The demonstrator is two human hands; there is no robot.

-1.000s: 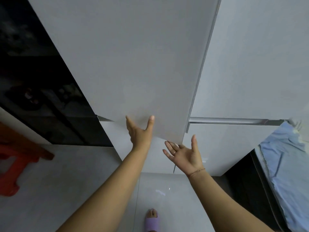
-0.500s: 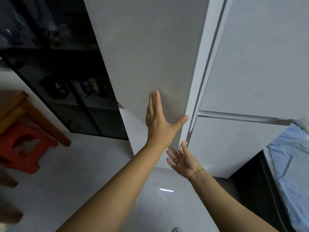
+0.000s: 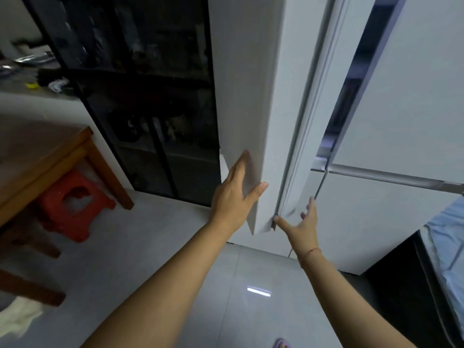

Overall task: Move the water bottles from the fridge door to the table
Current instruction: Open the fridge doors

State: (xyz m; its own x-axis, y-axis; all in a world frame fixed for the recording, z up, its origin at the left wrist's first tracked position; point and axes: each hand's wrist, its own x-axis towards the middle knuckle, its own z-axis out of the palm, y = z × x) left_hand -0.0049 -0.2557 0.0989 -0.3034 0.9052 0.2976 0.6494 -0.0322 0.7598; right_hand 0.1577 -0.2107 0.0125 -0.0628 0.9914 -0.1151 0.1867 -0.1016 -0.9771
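Note:
The white upper-left fridge door (image 3: 251, 96) stands swung out, and I see it nearly edge-on. My left hand (image 3: 233, 197) lies flat against the door's outer face near its lower corner, thumb on the edge. My right hand (image 3: 305, 222) is spread open at the door's inner side by the grey seal, its thumb touching the bottom corner. Behind the door edge, a narrow dark gap (image 3: 351, 71) into the fridge shows. No water bottles are visible. The wooden table (image 3: 37, 156) stands at the left.
A red plastic stool (image 3: 75, 204) sits under the table. A black glass-front cabinet (image 3: 140, 96) stands left of the fridge. The right fridge door (image 3: 414, 84) and lower drawers (image 3: 364, 222) are closed. Blue cloth (image 3: 447, 247) lies at the right edge. The floor is grey tile.
The fridge door has swung further open, from facing me to nearly edge-on. My left hand slid along the outer face; my right hand went to the door's inner edge. The view turned left.

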